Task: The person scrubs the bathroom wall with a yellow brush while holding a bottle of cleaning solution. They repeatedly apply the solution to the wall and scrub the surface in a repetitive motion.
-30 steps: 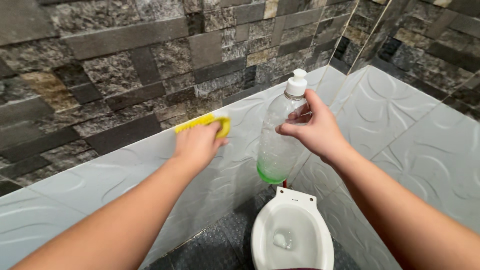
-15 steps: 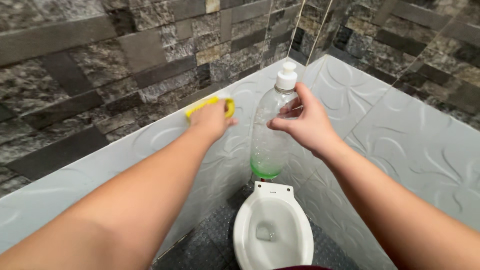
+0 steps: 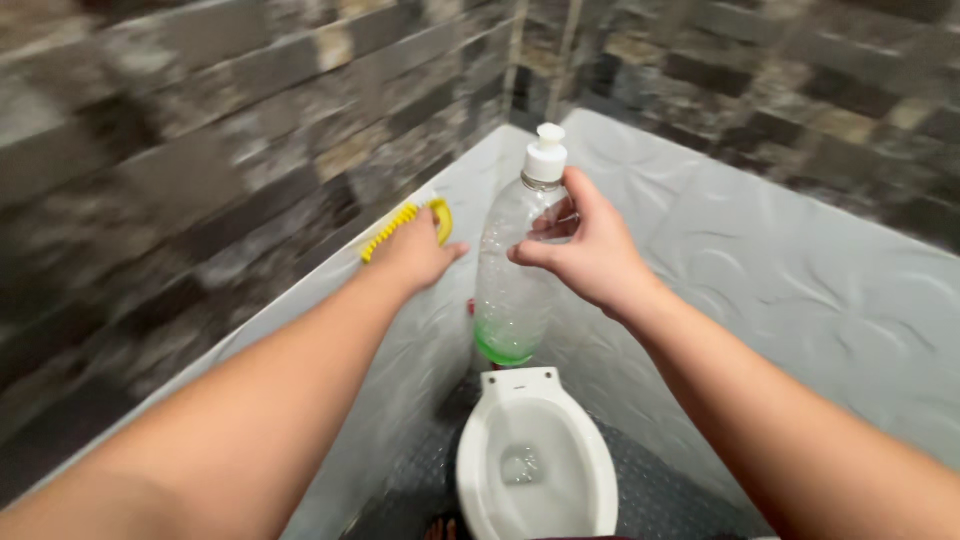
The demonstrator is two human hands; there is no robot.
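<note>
the yellow scrub brush (image 3: 407, 228) sits under the left hand (image 3: 412, 256), at about ten o'clock from the middle of the view, its bristles against the pale embossed wall tile (image 3: 760, 250) just below the dark stone-look tiles (image 3: 200, 150); the fingers curl over its back and press it flat to the wall. at one o'clock from that hand, the right hand (image 3: 590, 250) is wrapped around the upper part of a clear plastic bottle (image 3: 515, 270), thumb in front and fingers behind, holding it upright and apart from the wall. its white push-pull cap (image 3: 547, 153) looks closed, and only a shallow green layer of liquid lies at the bottom, so it reads as nearly used up. no foam or wet streaks can be made out on the tile, partly for blur, so how much of the wall has been scrubbed cannot be told. at six o'clock stands the white toilet bowl (image 3: 535, 460) on a dark studded floor (image 3: 655, 495).
</note>
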